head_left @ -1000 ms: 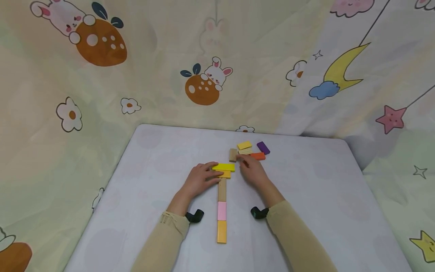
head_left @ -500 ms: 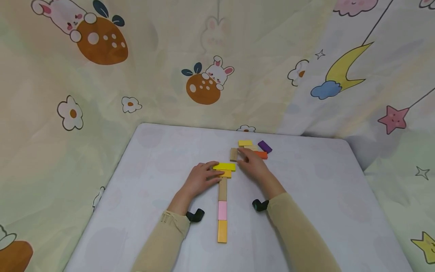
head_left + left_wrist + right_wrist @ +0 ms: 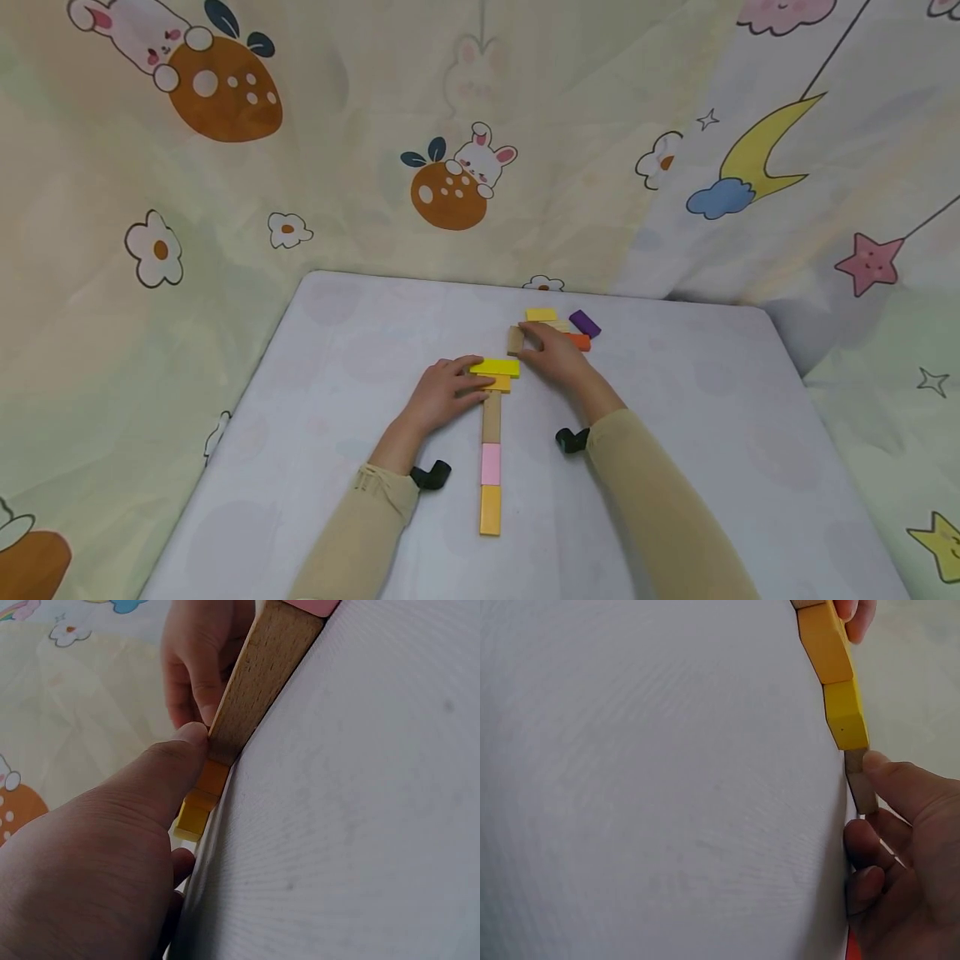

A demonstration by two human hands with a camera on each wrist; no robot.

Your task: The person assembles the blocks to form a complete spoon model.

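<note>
On the white table, a row of wooden blocks runs away from me: an orange block (image 3: 490, 510), a pink block (image 3: 491, 464) and a plain wood block (image 3: 491, 417). Crosswise at its far end lie a light orange block (image 3: 501, 384) and a yellow block (image 3: 501, 368). My left hand (image 3: 442, 394) rests its fingertips along their left ends; its thumb touches the plain block's far end in the left wrist view. Beyond the yellow block, my right hand (image 3: 558, 360) pinches a second plain wood block (image 3: 862, 789) between thumb and index finger.
Behind the right hand lie a yellow block (image 3: 541, 315), a pale wood block (image 3: 558, 326), a red-orange block (image 3: 580, 342) and a purple block (image 3: 585, 323). The table's far edge (image 3: 420, 282) meets a printed cloth backdrop (image 3: 337, 150).
My right hand has shifted slightly left and away from me, its thumb and finger coming onto the plain wood block's ends. The left hand stays on the crosswise blocks.
</note>
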